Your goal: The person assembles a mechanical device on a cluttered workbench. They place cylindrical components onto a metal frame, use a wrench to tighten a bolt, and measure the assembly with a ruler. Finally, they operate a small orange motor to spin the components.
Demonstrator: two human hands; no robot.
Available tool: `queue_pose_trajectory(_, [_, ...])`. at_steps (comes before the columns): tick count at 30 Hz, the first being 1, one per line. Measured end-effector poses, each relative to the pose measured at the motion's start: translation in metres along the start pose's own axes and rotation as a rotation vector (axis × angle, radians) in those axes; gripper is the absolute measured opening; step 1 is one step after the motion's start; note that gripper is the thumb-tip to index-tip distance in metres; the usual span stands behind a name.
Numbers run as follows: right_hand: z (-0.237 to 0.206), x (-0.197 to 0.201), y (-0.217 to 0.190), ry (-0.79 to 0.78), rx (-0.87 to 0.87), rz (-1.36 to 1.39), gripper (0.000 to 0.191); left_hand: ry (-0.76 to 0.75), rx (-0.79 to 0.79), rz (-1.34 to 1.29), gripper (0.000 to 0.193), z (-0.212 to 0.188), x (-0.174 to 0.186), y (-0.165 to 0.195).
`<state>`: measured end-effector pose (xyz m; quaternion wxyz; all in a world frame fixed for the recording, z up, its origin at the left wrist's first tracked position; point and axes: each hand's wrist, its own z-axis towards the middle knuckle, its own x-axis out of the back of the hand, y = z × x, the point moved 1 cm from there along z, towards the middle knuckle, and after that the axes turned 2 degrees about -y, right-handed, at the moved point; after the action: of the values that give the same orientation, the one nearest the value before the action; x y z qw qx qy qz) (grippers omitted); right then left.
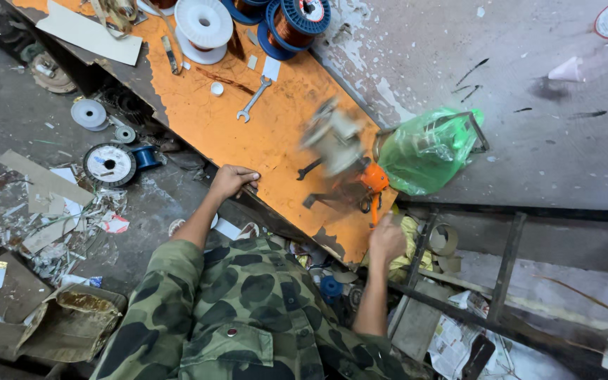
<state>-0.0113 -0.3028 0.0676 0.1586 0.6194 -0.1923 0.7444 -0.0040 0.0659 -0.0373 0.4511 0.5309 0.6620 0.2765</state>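
Left hand [233, 181] curled over the orange counter's [269, 141] near edge, right hand [386, 241] — blurred, grip unclear — by an orange winder [360, 179], green bag [427, 149] just beyond.

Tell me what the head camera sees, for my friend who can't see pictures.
A person in a camouflage shirt grips the edge of an orange workbench with the left hand, while the right hand blurs at a winding machine. A spanner, wire spools and a green bag lie nearby.
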Motion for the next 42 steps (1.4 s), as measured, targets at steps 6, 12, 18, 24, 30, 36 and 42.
queue_pose_trajectory(6, [0.053,0.013,0.013,0.179,0.132,0.078,0.065,0.008,0.017,0.026,0.022,0.007,-0.002,-0.001])
queue_pose_trajectory(12, [0.114,0.012,0.004,0.171,0.078,0.144,0.061,0.017,0.024,0.060,0.021,0.011,-0.006,0.005])
queue_pose_trajectory(18, [0.155,0.002,-0.023,0.157,0.140,0.201,0.060,0.041,0.035,0.102,0.020,0.011,-0.011,0.015])
queue_pose_trajectory(24, [0.162,-0.007,-0.064,-0.114,-0.024,0.117,0.061,0.048,0.017,0.084,0.019,0.005,-0.012,0.024])
queue_pose_trajectory(30, [0.119,-0.017,-0.081,-0.201,0.174,0.205,0.055,0.030,0.014,0.072,0.020,0.000,-0.010,0.021])
queue_pose_trajectory(36, [0.057,-0.014,-0.079,-0.204,0.321,0.327,0.047,0.007,0.009,0.044,0.022,-0.004,-0.004,0.013])
queue_pose_trajectory(42, [0.001,-0.016,-0.065,-0.260,0.077,0.205,0.047,0.007,-0.019,0.035,0.022,-0.010,0.002,0.006])
